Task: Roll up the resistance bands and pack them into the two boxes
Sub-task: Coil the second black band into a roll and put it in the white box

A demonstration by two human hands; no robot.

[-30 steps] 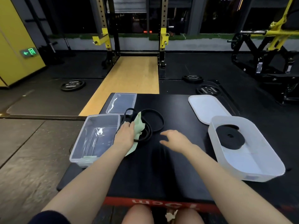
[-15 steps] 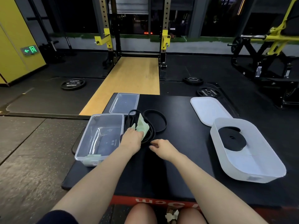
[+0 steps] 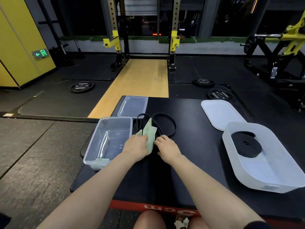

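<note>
One wide-angle head camera looks forward and down from close above the black worktop (image 3: 189, 162), both forearms reaching away, with the gym floor (image 3: 33, 154) stretching beyond.

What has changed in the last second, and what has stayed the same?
The right hand moved left across the mat, from open space to the green band, meeting the left hand, which still holds that band. The loose black bands, clear box and white box with its rolled band stayed put.
</note>
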